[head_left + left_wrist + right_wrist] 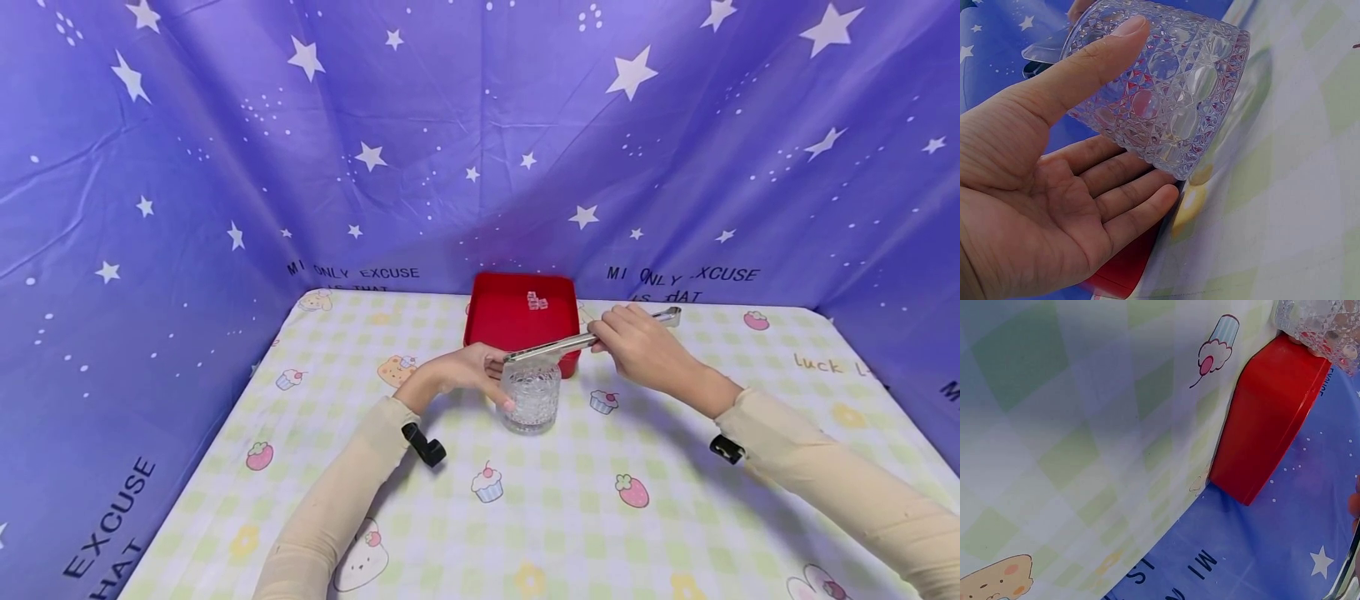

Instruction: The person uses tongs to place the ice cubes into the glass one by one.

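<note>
A clear cut-glass tumbler (531, 404) stands upright on the table, with my left hand (468, 371) round its left side. In the left wrist view the thumb lies on one side of the tumbler (1179, 81) and the fingers on the other. My right hand (645, 350) grips metal tongs (562, 344), held nearly level and slanting down to the left. The tips of the tongs are over the tumbler's mouth; whether they pinch anything cannot be made out. Behind sits a red tray (495, 317) with several small clear cubes (537, 302) in its far right part.
A checked, patterned tablecloth (420, 517) covers the table. Purple star-printed curtains (480, 125) hang behind and at both sides. The red tray (1266, 419) stands close behind the tumbler, near the table's back edge.
</note>
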`<state>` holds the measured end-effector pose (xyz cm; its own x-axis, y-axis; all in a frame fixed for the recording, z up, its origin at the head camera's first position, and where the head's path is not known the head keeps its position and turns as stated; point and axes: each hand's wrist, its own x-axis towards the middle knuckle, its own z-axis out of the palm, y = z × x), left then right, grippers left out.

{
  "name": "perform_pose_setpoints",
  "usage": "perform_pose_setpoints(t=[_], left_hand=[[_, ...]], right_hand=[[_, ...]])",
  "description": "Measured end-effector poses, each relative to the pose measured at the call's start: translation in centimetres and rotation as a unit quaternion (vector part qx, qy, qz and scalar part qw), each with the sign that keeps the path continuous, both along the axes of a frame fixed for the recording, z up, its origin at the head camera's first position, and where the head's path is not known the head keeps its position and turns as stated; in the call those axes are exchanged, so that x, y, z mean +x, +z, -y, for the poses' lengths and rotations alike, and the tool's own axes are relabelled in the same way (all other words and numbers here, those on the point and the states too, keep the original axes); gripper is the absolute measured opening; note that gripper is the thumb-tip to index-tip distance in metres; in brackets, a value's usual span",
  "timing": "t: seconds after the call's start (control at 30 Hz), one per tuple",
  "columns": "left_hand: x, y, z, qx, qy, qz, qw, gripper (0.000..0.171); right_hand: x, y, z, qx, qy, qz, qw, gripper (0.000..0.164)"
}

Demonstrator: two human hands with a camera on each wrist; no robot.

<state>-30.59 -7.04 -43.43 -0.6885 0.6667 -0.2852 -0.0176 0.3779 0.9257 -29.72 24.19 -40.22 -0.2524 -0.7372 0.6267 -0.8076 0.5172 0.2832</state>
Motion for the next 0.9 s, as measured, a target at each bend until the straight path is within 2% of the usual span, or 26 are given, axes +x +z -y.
perform_pose_setpoints(t=[0.1, 0.2, 0.5, 0.8, 0.9], left_hand=[[0.06, 0.09, 0.04, -0.011, 0.007, 0.001, 0.9999, 0.094], [0.12, 0.22, 0.05, -0.015, 0.008, 0.001, 0.9999, 0.097], [0.07, 0.24, -0.05, 0.007, -0.006, -0.002, 1.0, 0.079], [0.03, 0.11, -0.04, -0.001, 0.0, -0.004, 1.0, 0.082], [0.08, 0.16, -0.05, -0.002, 0.002, -0.002, 1.0, 0.073]], right_hand=[[0.0, -0.08, 0.08, 0.003, -0.001, 0.001, 1.0, 0.048], [0.0, -0.16, 0.14, 0.007, -0.003, 0.004, 1.0, 0.049], [0.02, -0.21, 0.11, 0.014, -0.01, 0.01, 1.0, 0.05], [-0.01, -0.18, 0.08, 0.011, -0.009, 0.011, 1.0, 0.049], [0.0, -0.09, 0.13, 0.008, -0.009, 0.011, 1.0, 0.049]])
